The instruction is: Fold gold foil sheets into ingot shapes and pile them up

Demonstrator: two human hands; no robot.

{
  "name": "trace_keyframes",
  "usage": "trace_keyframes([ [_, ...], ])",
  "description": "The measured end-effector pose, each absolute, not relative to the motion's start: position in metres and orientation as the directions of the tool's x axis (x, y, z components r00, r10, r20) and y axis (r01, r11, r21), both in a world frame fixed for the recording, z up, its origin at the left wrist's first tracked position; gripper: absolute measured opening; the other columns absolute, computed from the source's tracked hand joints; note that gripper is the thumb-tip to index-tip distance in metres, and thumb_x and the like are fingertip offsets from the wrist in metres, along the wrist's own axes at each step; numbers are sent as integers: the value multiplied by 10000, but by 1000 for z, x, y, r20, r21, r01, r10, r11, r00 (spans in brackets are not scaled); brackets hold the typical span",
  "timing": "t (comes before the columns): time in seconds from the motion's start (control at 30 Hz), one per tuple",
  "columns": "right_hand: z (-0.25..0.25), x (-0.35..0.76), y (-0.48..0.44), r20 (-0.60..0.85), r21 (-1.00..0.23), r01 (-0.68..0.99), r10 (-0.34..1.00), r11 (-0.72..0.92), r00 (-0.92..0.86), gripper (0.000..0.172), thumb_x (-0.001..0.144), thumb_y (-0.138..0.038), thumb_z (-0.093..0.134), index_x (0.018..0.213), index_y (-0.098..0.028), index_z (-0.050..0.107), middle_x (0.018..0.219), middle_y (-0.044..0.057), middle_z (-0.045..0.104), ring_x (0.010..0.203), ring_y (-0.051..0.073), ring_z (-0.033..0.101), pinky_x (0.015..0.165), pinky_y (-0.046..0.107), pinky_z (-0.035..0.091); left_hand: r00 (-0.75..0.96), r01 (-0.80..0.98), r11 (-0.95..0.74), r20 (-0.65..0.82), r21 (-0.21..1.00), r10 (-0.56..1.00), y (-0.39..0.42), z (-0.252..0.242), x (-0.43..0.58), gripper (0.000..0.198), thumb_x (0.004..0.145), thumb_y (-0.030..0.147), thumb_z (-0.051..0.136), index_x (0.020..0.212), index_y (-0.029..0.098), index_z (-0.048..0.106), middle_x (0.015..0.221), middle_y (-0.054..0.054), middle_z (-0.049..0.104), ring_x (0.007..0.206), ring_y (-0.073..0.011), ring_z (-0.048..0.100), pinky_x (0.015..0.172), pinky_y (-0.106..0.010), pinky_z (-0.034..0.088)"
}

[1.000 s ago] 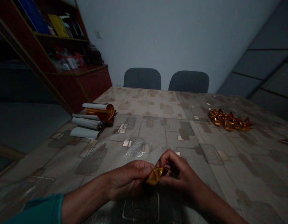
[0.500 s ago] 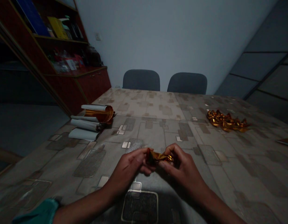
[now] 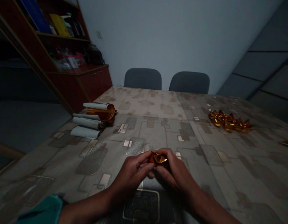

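A small folded piece of shiny gold foil paper (image 3: pixel 160 159) is held between my two hands just above the near part of the table. My left hand (image 3: pixel 139 168) grips its left end, with the thumb in front and the fingers behind. Around its right end my right hand (image 3: pixel 173 169) is closed, thumb below and index finger over the top. The fingers cover both ends of the foil, so only its creased middle shows.
The table (image 3: pixel 155 107) has a patterned cover. Curled gold foil sheets with pale backs (image 3: pixel 94 119) lie at left. Several folded gold foil pieces (image 3: pixel 229 121) sit in a cluster at right. Two grey chairs (image 3: pixel 143 78) stand behind, and a red-brown cabinet (image 3: pixel 94 82) is at far left.
My hands have come closer together around the foil. The right hand now wraps over its right end, and the foil looks shorter and more rounded. The view has shifted slightly.
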State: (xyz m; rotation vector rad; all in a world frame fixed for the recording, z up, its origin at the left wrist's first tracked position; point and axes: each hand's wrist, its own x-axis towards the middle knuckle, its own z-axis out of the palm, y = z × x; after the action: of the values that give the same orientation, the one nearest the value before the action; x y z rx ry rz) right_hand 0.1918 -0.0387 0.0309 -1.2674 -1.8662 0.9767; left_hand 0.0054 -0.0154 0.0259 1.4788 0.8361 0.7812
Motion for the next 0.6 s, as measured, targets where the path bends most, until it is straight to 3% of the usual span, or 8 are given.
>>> trace_keyframes([
  [0.13,35,193,-42,74,-873,447,959,194,-272,319,882,-251,513,1189,-201,440,1061,102,664,938,254,629,800,365,469,523,-30,47,-25,998,852,-14,23,7,296,922,310,598,1155,145,674,987,-88,717,864,-208,669,729,-281,521],
  [0.27,31,192,-40,144,-839,472,948,269,-285,385,838,-95,410,1205,-197,460,1098,102,636,997,243,605,878,384,464,521,53,-12,-17,999,853,-14,19,6,352,940,329,571,1215,124,652,864,-82,723,791,-201,678,715,-292,529],
  [0.4,22,190,-37,179,-830,463,935,311,-307,491,809,-69,409,1273,-227,439,1204,107,614,1086,256,584,947,420,448,497,145,-107,22,984,867,-15,20,5,417,950,310,541,1328,139,590,793,-56,725,715,-181,666,718,-299,522],
  [0.6,28,193,-38,145,-876,408,947,257,-286,344,899,-190,436,1240,-230,452,1136,106,645,1033,262,611,894,404,461,480,109,-74,13,991,877,-16,26,5,443,935,321,563,1326,115,594,776,-61,706,704,-179,651,694,-297,512],
])
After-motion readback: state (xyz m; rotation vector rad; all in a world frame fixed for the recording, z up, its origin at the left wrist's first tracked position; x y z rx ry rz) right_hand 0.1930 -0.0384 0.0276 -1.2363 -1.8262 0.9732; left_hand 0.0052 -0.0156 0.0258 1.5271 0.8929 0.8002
